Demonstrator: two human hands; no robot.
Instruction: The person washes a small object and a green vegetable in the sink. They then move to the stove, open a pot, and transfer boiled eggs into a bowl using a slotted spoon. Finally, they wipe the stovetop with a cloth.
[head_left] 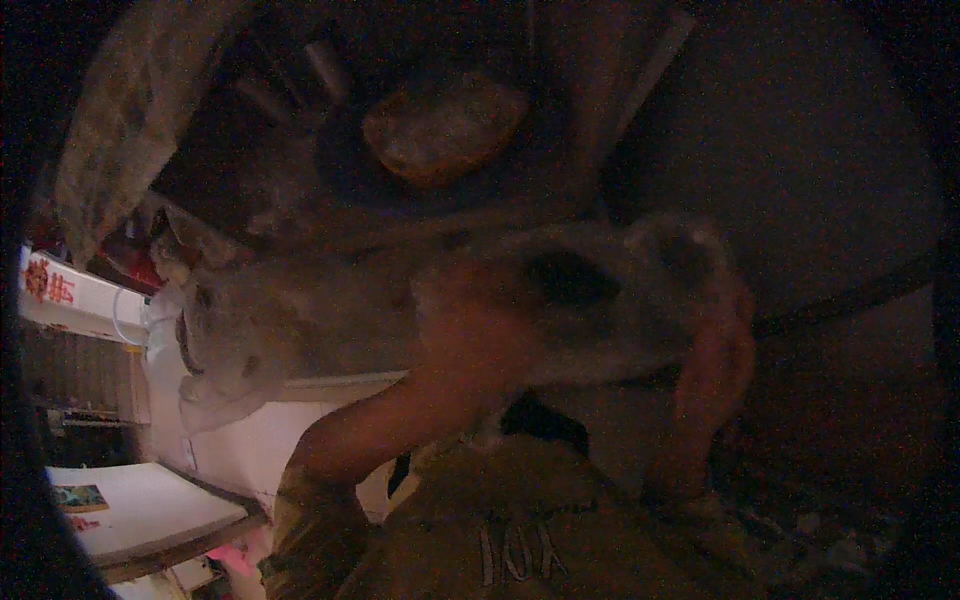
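Observation:
The picture is very dark and grainy. A pale, translucent plastic bag (600, 330) stretches between my two hands in front of my chest, with a dark patch in its middle. My left hand (485, 315) lies against the bag's left part, its fingers blurred and partly lost in the plastic. On the bag's right end, my right hand (720, 345) has its fingers bent round the edge and closed on it. What the bag holds, if anything, cannot be made out.
Beyond the bag stands a dark round basin (340, 150) with a pale, rounded thing (445, 125) in it. More crumpled plastic (240, 330) hangs at the left, below a pale hanging sheet (140, 110). A white-topped table (150, 510) stands in the lit area at lower left.

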